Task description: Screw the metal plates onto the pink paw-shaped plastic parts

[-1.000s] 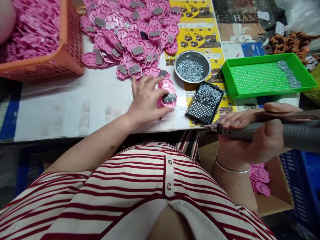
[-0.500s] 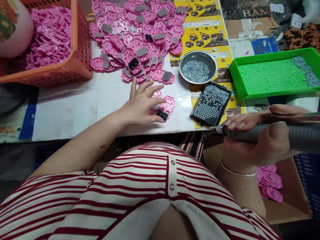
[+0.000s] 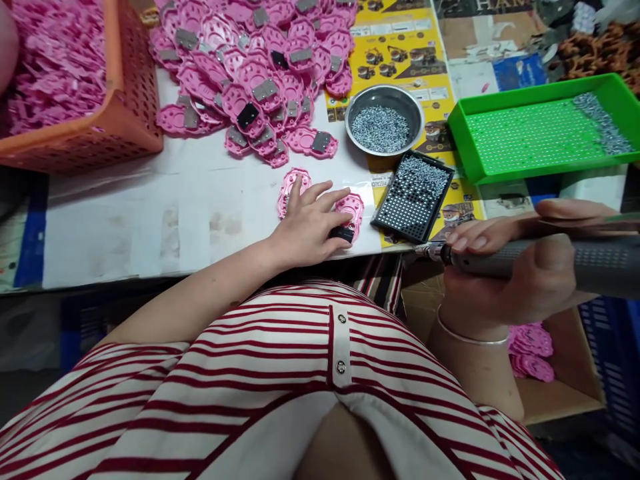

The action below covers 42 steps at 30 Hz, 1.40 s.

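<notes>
My left hand [image 3: 311,228] rests over the near part of the table with its fingers spread. Its fingertips lie at a pink plastic casing with a black cover [image 3: 352,212], and whether they press on it I cannot tell. A second pink casing [image 3: 291,189] lies just behind this hand, partly hidden by the fingers. My right hand [image 3: 505,273] is wrapped round a grey electric screwdriver [image 3: 603,261]. The tip points left, near the table's front edge and just below a black perforated screw tray [image 3: 416,200] that is partly filled with small screws.
Many pink casings [image 3: 250,73] are heaped at the back. An orange basket [image 3: 133,80] of pink parts stands left. A steel bowl [image 3: 384,120] of screws and a green tray [image 3: 530,133] stand right. Below the right arm, a cardboard box [image 3: 575,373] holds pink casings.
My left hand has shifted right and towards me, uncovering more of the casing behind it. The right hand keeps its hold on the screwdriver. The whole view has moved slightly.
</notes>
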Each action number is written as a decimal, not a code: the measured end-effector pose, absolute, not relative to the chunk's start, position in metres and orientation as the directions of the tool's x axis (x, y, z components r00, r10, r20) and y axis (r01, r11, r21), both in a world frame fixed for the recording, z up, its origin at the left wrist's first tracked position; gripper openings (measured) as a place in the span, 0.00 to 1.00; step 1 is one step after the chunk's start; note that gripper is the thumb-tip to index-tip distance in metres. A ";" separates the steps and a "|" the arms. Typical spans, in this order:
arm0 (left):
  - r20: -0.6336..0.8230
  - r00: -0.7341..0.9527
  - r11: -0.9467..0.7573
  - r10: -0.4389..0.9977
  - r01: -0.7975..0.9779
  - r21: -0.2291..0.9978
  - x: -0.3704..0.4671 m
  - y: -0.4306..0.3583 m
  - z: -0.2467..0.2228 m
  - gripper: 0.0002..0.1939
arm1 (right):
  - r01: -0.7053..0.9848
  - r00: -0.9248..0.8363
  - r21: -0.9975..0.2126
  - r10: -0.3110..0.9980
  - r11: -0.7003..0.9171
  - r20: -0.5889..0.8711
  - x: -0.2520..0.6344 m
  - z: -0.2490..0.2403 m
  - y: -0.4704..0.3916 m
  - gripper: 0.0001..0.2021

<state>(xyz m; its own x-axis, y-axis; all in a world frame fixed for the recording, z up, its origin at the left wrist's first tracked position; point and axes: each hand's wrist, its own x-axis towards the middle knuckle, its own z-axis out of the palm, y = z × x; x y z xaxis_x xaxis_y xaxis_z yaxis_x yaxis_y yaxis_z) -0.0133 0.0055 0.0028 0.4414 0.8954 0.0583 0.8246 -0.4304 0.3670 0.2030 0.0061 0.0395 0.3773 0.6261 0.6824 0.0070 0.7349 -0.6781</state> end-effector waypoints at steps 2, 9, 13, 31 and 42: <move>0.069 0.431 -0.426 0.900 0.832 0.355 -0.016 0.005 0.003 0.18 | 0.032 0.405 -0.674 0.607 0.738 0.684 0.203 0.039 0.007 0.06; 0.127 0.417 -0.436 0.900 0.844 0.314 -0.018 0.006 -0.002 0.13 | 0.001 0.364 -0.648 0.604 0.761 0.709 0.206 0.035 0.008 0.09; 0.173 0.410 -0.444 0.896 0.845 0.298 -0.015 0.007 -0.008 0.11 | -0.035 0.313 -0.707 0.680 0.706 0.663 0.206 0.037 0.001 0.07; 0.134 0.445 -0.461 0.885 0.802 0.381 -0.016 0.012 -0.006 0.12 | -0.003 0.334 -0.679 0.641 0.734 0.691 0.204 0.033 0.007 0.08; 0.100 0.415 -0.414 0.904 0.793 0.448 -0.017 0.012 -0.006 0.12 | -0.016 0.390 -0.672 0.623 0.740 0.678 0.194 0.041 0.013 0.08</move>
<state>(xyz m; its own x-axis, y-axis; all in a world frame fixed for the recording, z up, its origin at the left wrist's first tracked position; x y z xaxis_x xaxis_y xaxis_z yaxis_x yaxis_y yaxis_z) -0.0169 0.0122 -0.0058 0.4154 0.9042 0.0997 0.7927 -0.4136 0.4478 0.1943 0.0126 0.0413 0.3900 0.6235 0.6776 -0.0157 0.7403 -0.6721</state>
